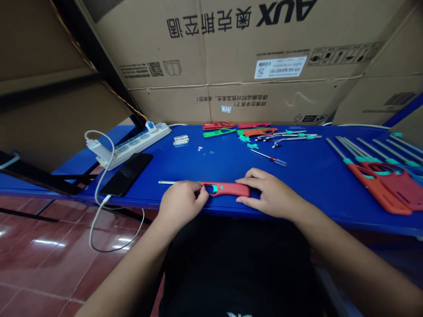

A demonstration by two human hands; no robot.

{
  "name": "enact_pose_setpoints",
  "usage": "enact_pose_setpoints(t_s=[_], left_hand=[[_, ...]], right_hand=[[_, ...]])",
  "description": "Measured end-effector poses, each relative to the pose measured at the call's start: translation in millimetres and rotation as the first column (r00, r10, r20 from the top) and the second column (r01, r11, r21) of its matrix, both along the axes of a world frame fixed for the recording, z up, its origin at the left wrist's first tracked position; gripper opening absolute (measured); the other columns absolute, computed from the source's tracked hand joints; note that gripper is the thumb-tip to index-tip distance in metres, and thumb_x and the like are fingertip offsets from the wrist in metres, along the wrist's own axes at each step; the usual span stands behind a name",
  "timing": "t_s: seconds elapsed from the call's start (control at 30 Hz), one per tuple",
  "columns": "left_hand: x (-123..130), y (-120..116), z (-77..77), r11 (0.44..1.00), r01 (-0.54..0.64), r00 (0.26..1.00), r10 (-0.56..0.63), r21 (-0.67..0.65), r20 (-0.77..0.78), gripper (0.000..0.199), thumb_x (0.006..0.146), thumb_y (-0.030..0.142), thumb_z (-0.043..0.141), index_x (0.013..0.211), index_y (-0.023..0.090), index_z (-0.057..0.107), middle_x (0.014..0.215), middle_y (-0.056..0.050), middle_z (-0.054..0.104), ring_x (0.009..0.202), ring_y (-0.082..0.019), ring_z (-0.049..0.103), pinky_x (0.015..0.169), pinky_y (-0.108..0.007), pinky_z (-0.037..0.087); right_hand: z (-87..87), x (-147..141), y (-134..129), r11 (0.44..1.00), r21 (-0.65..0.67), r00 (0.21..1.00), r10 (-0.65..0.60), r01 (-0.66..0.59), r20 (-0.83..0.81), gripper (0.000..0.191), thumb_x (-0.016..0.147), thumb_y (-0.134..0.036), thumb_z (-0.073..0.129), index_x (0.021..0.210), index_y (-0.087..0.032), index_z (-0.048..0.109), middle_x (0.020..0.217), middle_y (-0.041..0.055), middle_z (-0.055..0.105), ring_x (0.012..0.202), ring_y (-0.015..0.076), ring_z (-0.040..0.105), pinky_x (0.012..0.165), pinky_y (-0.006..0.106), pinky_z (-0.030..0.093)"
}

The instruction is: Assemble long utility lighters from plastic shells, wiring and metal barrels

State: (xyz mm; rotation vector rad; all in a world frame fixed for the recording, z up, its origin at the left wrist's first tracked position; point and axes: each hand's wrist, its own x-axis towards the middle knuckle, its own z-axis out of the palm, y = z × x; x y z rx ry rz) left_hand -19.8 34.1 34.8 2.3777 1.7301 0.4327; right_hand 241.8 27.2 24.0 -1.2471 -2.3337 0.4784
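Note:
A red gas lighter [228,189] with a turquoise trigger and a thin metal nozzle lies sideways near the front edge of the blue table. My left hand [181,202] is closed around its front part, where the nozzle meets the body, with the thumb and fingertips by the trigger opening. At the other end, the thumb and fingers of my right hand [272,193] straddle the butt of the handle and hold it along both edges. The bare nozzle tip sticks out to the left of my left hand.
Behind lie a screwdriver [271,158], handle shells [220,132], nozzle parts [297,136] and small metal cylinders [181,140]. Several assembled lighters [380,189] are at the right. A phone [127,174] and power strip [139,143] sit left, before a cardboard wall [214,57].

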Motion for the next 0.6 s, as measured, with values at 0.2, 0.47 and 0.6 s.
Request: enact_pose_setpoints(t_s=[0.2,0.47,0.6], left_hand=[[-10,1,-5.8,0.894,0.365,0.912,-0.399,0.262,0.093,0.035,0.095,0.039,0.061,0.125,0.021,0.065,0.117,-0.010,0.070,0.107,-0.026,0.062,0.096,-0.041,0.046],[-11,31,-8.2,0.943,0.307,0.909,-0.331,0.130,0.252,0.025,0.099,0.029,0.054,0.102,0.021,0.077,0.089,-0.006,0.074,0.082,-0.019,0.066,0.077,-0.032,0.049],[-13,44,-5.8,0.960,0.274,0.911,-0.278,0.056,0.304,0.023,0.095,0.032,0.059,0.090,0.022,0.079,0.082,-0.005,0.070,0.078,-0.018,0.064,0.072,-0.029,0.048]], right_hand=[[5.0,-1,2,0.990,0.127,0.995,0.042,-0.053,0.094,0.034,0.100,-0.036,0.052,0.122,-0.018,0.069,0.107,0.0110,0.071,0.102,0.0246,0.063,0.092,0.042,0.051],[16.5,-17,21,0.999,0.001,0.990,0.053,-0.054,0.127,0.032,0.101,-0.030,0.046,0.095,-0.018,0.075,0.094,0.0084,0.064,0.086,0.0197,0.059,0.080,0.034,0.046],[15.5,-20,28,0.998,-0.041,0.995,0.045,-0.042,0.086,0.021,0.098,-0.031,0.055,0.101,-0.019,0.072,0.095,0.0052,0.066,0.088,0.0170,0.060,0.078,0.029,0.045]])
